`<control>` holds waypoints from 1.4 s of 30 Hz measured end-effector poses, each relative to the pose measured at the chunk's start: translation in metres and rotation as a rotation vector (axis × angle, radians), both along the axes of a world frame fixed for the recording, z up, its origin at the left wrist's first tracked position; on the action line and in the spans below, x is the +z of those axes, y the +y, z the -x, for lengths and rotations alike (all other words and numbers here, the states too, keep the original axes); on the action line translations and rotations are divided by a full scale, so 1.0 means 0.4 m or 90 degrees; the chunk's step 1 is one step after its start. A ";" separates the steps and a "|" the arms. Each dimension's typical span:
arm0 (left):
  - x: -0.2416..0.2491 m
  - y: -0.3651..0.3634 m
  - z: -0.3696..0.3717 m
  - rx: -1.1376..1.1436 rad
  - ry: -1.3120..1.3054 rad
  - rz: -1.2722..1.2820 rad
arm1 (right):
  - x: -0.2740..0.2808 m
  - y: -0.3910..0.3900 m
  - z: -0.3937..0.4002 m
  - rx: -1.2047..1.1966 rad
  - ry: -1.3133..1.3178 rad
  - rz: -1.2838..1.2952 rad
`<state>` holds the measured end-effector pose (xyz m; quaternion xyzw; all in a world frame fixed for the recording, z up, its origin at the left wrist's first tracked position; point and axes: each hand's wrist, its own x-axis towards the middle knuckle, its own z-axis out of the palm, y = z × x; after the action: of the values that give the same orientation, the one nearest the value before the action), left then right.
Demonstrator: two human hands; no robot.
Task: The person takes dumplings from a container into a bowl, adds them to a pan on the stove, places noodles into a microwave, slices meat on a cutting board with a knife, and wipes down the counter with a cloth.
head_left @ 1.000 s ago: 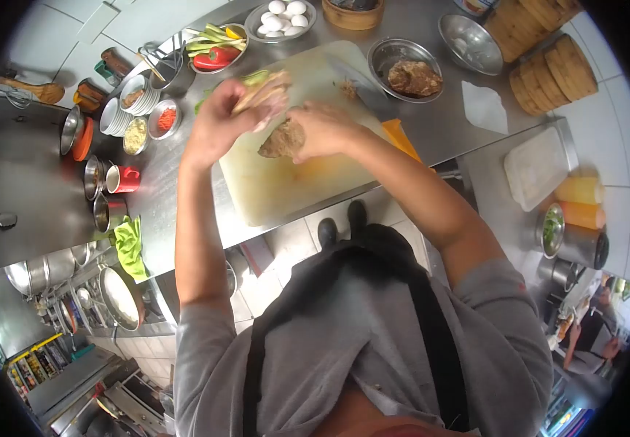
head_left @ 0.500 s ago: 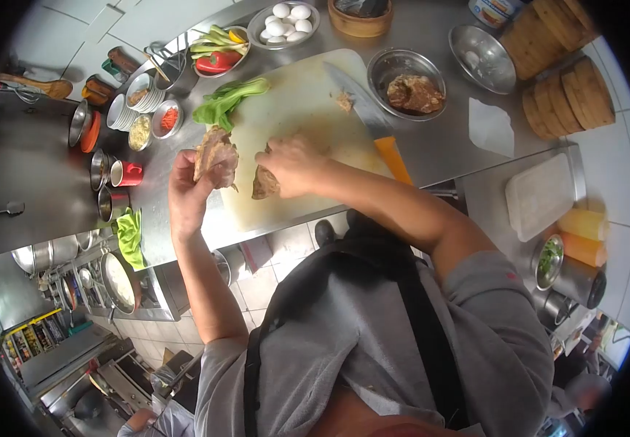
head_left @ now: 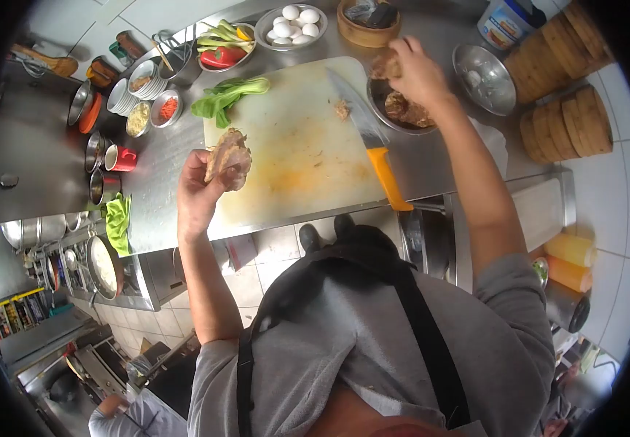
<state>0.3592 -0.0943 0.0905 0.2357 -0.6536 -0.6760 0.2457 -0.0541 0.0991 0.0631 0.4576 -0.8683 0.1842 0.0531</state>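
Observation:
My left hand [head_left: 200, 191] holds a thin piece of meat [head_left: 229, 159] upright over the left edge of the white cutting board [head_left: 278, 146]. Over a steel bowl [head_left: 375, 93] at the back right, my right hand [head_left: 418, 73] pinches another piece of meat [head_left: 385, 67]. Browned meat [head_left: 407, 111] lies inside that bowl. A knife with an orange handle [head_left: 386, 178] rests on the board's right side, its blade pointing away from me. Beside the blade is a small scrap of meat [head_left: 342, 109]. Green bok choy [head_left: 229, 97] lies at the board's back left corner.
Behind the board stand a bowl of eggs [head_left: 290, 28], a bowl of vegetables [head_left: 224, 54] and a bamboo steamer [head_left: 368, 28]. Small bowls and a red cup [head_left: 121, 158] line the left. Stacked steamers [head_left: 566, 124] stand right. Another person [head_left: 136, 415] is at lower left.
My right hand has moved from the board to above the steel bowl, carrying a piece of meat. My left hand still holds its piece, slightly shifted. The view has shifted a little.

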 end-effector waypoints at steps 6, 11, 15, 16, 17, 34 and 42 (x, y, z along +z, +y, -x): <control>-0.008 0.033 -0.044 0.047 -0.020 0.002 | 0.042 0.029 -0.066 0.049 0.048 -0.001; -0.017 0.080 -0.092 0.095 -0.036 -0.036 | -0.036 -0.112 -0.229 0.247 0.137 -0.218; 0.001 0.119 -0.168 0.124 -0.025 -0.079 | -0.102 -0.158 -0.272 0.254 0.242 -0.232; -0.004 0.125 -0.196 0.142 -0.025 -0.075 | -0.112 -0.167 -0.275 0.260 0.264 -0.235; -0.010 0.128 -0.229 0.167 -0.026 -0.069 | -0.138 -0.171 -0.263 0.282 0.273 -0.171; -0.250 0.270 -1.096 0.658 0.123 -0.179 | -0.026 -0.254 -0.503 0.030 0.237 -0.321; -0.251 0.413 -1.452 0.690 0.029 -0.309 | -0.032 -0.301 -1.627 0.509 -0.816 -0.205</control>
<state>0.9399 0.0708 -0.0100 0.5706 -0.2612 -0.5892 0.5089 0.5968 -0.0212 0.0502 0.5426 -0.5143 0.2898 -0.5975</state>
